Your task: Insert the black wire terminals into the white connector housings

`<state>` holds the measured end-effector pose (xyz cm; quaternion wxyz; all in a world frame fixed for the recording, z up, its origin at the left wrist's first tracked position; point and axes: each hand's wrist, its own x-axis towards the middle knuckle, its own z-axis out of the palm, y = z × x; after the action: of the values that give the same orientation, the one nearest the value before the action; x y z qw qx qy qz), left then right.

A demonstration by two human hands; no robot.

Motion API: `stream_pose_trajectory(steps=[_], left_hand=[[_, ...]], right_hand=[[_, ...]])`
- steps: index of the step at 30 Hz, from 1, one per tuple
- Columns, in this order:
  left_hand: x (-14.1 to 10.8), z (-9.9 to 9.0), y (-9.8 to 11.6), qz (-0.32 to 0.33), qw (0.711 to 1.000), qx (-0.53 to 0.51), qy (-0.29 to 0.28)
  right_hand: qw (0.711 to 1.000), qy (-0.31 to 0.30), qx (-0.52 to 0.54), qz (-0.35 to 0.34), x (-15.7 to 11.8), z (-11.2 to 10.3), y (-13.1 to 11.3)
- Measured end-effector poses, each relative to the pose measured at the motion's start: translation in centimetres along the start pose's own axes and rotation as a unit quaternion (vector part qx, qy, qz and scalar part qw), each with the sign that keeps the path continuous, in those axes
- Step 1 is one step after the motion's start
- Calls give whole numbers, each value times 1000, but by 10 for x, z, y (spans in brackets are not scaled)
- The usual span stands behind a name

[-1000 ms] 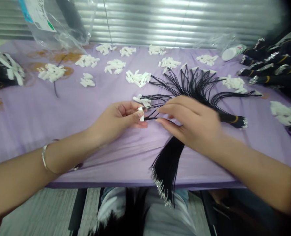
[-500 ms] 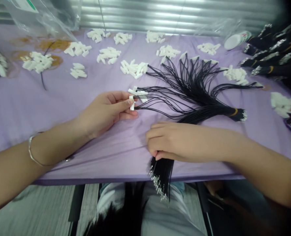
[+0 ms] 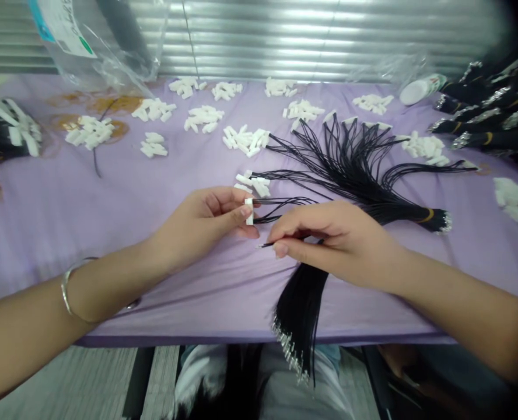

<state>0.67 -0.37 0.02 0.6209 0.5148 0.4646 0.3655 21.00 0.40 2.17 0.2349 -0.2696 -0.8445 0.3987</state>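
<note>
My left hand [image 3: 215,219] pinches a small white connector [image 3: 249,212] upright between thumb and fingers, with black wires running out of its right side. Just to the right, my right hand [image 3: 324,236] is closed on a single black wire [image 3: 266,245], whose silvery tip points left toward the connector without touching it. Below my right hand a bundle of black wires [image 3: 300,303] with metal tips hangs over the table's front edge. Behind, the wires fan out from a banded bundle [image 3: 427,216], several ending in white connectors.
Piles of white connectors [image 3: 202,118] lie across the purple cloth [image 3: 189,169]. At the right back are banded wire bundles [image 3: 473,125] and a white round container [image 3: 416,90]. A clear plastic bag [image 3: 128,52] stands at the back left, near orange rubber bands [image 3: 114,105].
My right hand has risen from the hanging bundle toward the connector and now holds one wire. My left hand keeps its pinch on the connector. The whole view has shifted slightly.
</note>
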Motion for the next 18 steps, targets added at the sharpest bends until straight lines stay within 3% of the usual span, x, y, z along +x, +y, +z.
stream_pose_trajectory(steps=[5,11,18], left_hand=[[-6,4,4,-1,999,39,-11],[-7,4,6,7,996,86,-22],[-7,6,7,7,994,104,-15]], right_hand=[[990,111,-8,81,1,3,0],[984,141,-31,103,4,4,6],[980,175,-72,69,4,8,9]])
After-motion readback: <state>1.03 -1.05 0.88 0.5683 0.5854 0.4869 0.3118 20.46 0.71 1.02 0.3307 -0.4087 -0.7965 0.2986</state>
